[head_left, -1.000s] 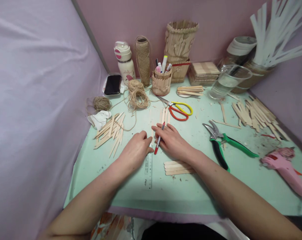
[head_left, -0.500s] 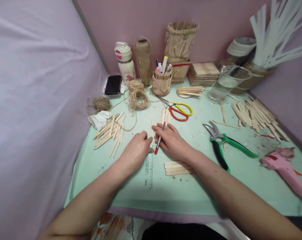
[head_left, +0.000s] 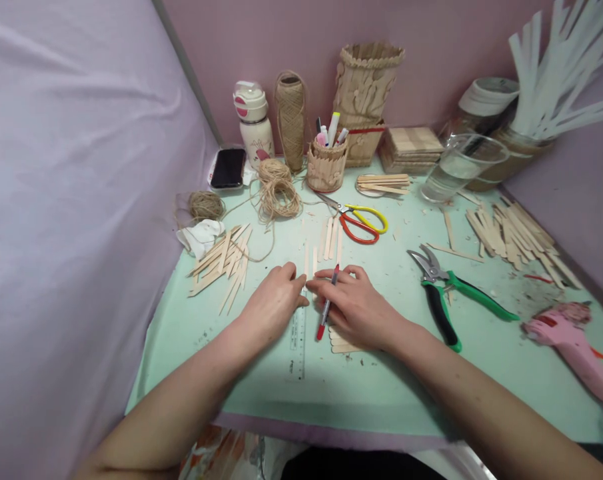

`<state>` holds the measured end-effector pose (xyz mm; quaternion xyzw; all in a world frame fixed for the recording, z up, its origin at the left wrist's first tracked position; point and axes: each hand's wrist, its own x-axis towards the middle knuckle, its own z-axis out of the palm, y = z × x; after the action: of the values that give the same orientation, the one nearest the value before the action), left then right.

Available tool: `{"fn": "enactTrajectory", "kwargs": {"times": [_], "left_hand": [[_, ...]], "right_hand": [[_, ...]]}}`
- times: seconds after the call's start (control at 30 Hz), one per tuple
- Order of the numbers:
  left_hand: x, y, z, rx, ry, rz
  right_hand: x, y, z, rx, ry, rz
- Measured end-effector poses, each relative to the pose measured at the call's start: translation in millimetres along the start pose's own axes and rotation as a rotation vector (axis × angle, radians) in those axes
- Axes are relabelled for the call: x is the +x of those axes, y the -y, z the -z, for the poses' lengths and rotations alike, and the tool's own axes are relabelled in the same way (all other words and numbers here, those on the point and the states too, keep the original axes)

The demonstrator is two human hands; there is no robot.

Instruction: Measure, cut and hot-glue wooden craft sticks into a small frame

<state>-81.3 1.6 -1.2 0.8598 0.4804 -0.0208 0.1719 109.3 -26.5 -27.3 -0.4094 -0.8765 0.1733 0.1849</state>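
Observation:
My left hand point(head_left: 274, 303) is closed, thumb and forefinger pressed on the upper part of a clear ruler point(head_left: 297, 347) that lies lengthwise on the table. A narrow wooden craft stick point(head_left: 306, 257) runs up from under those fingertips, in line with the ruler. My right hand point(head_left: 354, 303) keeps a red marker pen point(head_left: 327, 305) tucked between its fingers, the pen slanting across them. Its fingertips rest close to my left fingertips, by a second craft stick point(head_left: 314, 259). Partly under my right hand lies a row of rounded craft sticks point(head_left: 344, 343).
Scissors point(head_left: 358, 220) and several short sticks point(head_left: 330, 239) lie beyond my hands. To the right are green pruning shears point(head_left: 448, 287), a pink glue gun point(head_left: 564, 337) and a plastic cup point(head_left: 456, 173). A stick pile point(head_left: 226, 260) and twine point(head_left: 278, 193) are at left.
My right hand has drawn back toward me with the marker pen and now covers more of the stick row. A second stick shows beside the ruler line. My left hand has stayed put.

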Motion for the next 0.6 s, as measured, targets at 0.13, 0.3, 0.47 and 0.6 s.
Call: {"fn": "enactTrajectory", "kwargs": {"times": [0.13, 0.3, 0.47, 0.6], "left_hand": [[-0.3, -1.2, 1.3, -0.002, 0.026, 0.012], [0.2, -1.0, 0.6, 0.003, 0.022, 0.01], [0.3, 0.4, -1.1, 0.002, 0.01, 0.005], [0.1, 2.6, -4.0, 0.006, -0.008, -0.013]], "right_hand": [[1.1, -0.7, -0.4, -0.022, 0.014, 0.025], [0.3, -1.6, -2.4, -0.06, 0.008, 0.056], [-0.3, -1.3, -3.2, -0.057, 0.007, 0.07], [2.3, -5.4, -2.4, -0.025, -0.05, -0.017]]}}
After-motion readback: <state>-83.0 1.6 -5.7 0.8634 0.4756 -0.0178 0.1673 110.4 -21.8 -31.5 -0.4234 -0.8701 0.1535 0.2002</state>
